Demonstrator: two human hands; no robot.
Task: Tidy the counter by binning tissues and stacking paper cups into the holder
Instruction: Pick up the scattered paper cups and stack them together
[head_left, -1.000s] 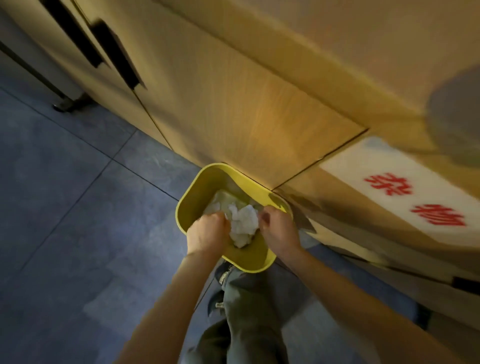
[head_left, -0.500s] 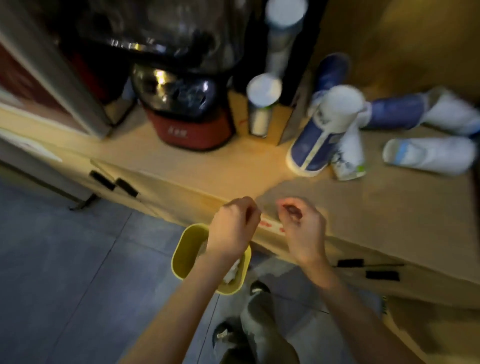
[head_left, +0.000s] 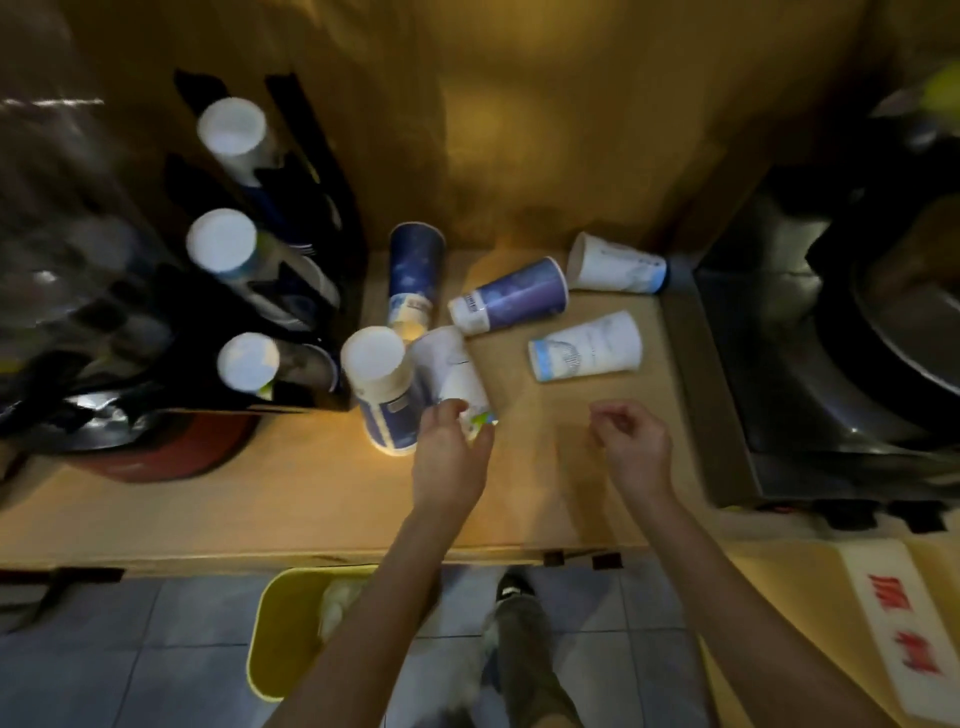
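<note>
Several paper cups lie tipped over on the wooden counter (head_left: 291, 499): a dark blue cup (head_left: 415, 270), a purple cup (head_left: 511, 301), and two white cups (head_left: 615, 270) (head_left: 584, 348). A blue-and-white cup (head_left: 379, 384) stands upside down. Against it leans a third white cup (head_left: 454, 371). My left hand (head_left: 452, 457) has its thumb and fingers apart around that cup's near end, touching it. My right hand (head_left: 631, 447) hovers over bare counter, fingers loosely curled, holding nothing. The black cup holder (head_left: 317, 218) at left carries three stacks of cups. The yellow bin (head_left: 280, 629) on the floor holds crumpled tissues (head_left: 337, 603).
A grey machine (head_left: 831, 364) fills the counter's right side, close to the tipped cups. A red-based appliance (head_left: 171, 452) stands at left in front of the holder. A wooden wall runs behind the cups. My leg and shoe (head_left: 514, 597) are beside the bin.
My view has swung up from the bin to the counter. Both hands have left the bin, tissues released; my left hand has reached forward to the leaning white cup.
</note>
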